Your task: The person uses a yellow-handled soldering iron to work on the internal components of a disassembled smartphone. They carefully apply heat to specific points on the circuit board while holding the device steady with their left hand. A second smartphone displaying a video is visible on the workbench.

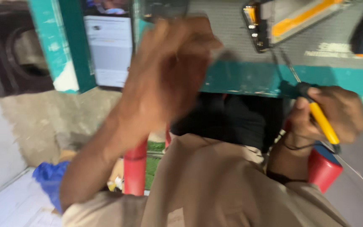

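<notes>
Beige cloth [215,185] of the person's own clothing filled the bottom of the view, at 6 o'clock, closest to the camera. From it the left forearm rose toward 12 o'clock, and the left hand [169,71] was raised in front of the counter [248,77]. This hand was strongly blurred; its fingers looked curled, but it was not possible to tell whether it held something or how far it was open.

At 3 o'clock the right hand [337,113] was closed around a screwdriver [322,122] with a yellow handle and a black collar. The handle lay across the palm and pointed down toward 5 o'clock, while the thin metal shaft went up toward 12 o'clock and reached the top of the counter. A dark cord was around the right wrist.

The counter had a teal painted front edge with worn spots, and a grey mat [232,38] covered its top. On the mat, at about 1 o'clock, lay an opened flat device [290,21] with a dark frame and orange parts inside; the tip of the shaft was near it, but contact could not be seen.

Below the counter edge, a red cylinder [135,168] stood at 7 o'clock, and another red object [324,168] was under the right wrist at 4 o'clock. A blue crumpled bag [49,178] lay on the floor at 8 o'clock.
</notes>
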